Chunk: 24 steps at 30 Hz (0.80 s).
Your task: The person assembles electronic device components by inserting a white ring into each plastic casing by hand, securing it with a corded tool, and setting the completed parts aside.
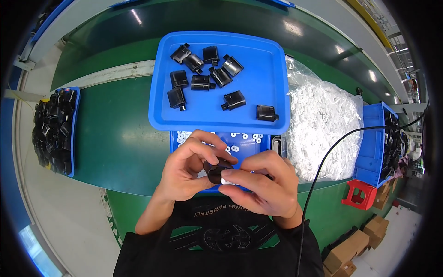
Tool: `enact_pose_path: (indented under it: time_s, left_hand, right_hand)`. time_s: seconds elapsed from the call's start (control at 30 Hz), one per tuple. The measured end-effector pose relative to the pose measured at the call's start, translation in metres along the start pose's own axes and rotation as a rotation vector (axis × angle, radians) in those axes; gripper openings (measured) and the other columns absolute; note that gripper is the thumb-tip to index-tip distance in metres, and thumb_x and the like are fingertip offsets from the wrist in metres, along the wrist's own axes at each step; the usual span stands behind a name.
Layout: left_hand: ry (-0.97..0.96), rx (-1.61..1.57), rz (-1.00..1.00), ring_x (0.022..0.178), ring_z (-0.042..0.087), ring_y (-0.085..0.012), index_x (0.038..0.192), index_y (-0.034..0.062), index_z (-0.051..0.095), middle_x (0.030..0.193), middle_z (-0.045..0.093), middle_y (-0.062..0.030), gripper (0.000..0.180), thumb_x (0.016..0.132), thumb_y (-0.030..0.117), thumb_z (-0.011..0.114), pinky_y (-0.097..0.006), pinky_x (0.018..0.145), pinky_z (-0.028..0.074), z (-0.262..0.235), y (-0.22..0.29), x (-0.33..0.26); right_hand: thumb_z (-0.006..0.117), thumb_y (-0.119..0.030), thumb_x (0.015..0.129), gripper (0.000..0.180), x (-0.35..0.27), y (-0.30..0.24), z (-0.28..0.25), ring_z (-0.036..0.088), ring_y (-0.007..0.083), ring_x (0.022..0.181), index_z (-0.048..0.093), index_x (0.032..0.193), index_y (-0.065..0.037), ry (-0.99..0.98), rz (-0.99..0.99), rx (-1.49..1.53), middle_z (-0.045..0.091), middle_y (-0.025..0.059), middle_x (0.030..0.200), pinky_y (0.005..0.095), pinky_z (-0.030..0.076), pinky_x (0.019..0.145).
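Between the fingers of my left hand [187,168] is a black plastic cartridge shell [215,174], its open end turned toward me. My right hand [267,184] is closed in a pinch on a small white ring [224,181] at the shell's opening. Whether the ring sits inside or only against the rim, I cannot tell. Under my hands stands a blue tray [174,143] with several loose white rings [234,148]. Just beyond, a larger blue tray [258,83] holds several black cartridges [234,100], lying on their sides.
A clear plastic bag [323,129] full of white rings lies to the right. Blue bins of black parts stand at far left [73,134] and far right [369,138]. A black cable [318,173] hangs down on the right. A red stool [359,194] and cardboard boxes [346,251] are below.
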<state>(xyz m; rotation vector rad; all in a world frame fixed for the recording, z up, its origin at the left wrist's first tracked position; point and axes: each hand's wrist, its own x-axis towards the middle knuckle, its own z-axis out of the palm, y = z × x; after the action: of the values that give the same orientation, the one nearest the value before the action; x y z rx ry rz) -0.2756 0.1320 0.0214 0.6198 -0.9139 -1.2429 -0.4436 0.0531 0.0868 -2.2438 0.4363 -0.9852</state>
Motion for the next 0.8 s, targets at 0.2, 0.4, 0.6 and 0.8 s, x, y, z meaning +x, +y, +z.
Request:
enact_pose_path:
  time_s: [0.2,0.4,0.6,0.8]
  left_hand:
    - [-0.022,-0.016,-0.015,0.109,0.061,-0.0326,0.099,0.0017,0.052,0.119,0.045,-0.0156,0.032,0.076,-0.010,0.072,-0.040,0.089,0.055,0.004,-0.003,-0.002]
    - [-0.038,-0.067,-0.005,0.109,0.059,-0.0281,0.099,0.0024,0.052,0.119,0.046,-0.0157,0.032,0.078,-0.006,0.074,-0.039,0.092,0.051,0.005,-0.006,-0.005]
    - [-0.030,-0.047,-0.010,0.108,0.058,-0.0262,0.100,0.0030,0.051,0.119,0.048,-0.0171,0.034,0.077,-0.005,0.075,-0.038,0.093,0.049,0.003,-0.007,-0.001]
    - [-0.209,-0.222,-0.147,0.121,0.053,-0.0302,0.106,0.0009,0.052,0.128,0.051,-0.0246,0.040,0.075,-0.006,0.076,-0.040,0.093,0.050,-0.025,-0.005,-0.006]
  right_hand:
    - [0.089,-0.019,0.060,0.041,0.003,-0.001,0.000,0.050,0.0092,0.054,0.074,0.097,-0.010,-0.076,0.003,-0.042,0.051,0.0015,0.081,0.0216,0.039,0.044]
    - [0.090,-0.021,0.057,0.049,-0.009,0.000,0.001,0.052,0.0120,0.060,0.073,0.101,-0.008,-0.077,0.031,-0.050,0.052,0.0019,0.082,0.0223,0.040,0.050]
    - [0.089,-0.020,0.058,0.051,-0.010,0.004,0.002,0.054,0.0140,0.065,0.072,0.103,-0.004,-0.110,0.108,-0.039,0.054,0.0043,0.085,0.0239,0.043,0.054]
    - [0.087,-0.018,0.061,0.049,-0.008,0.016,-0.002,0.051,0.0115,0.060,0.072,0.105,-0.003,-0.146,0.046,0.074,0.053,0.0035,0.085,0.0235,0.043,0.050]
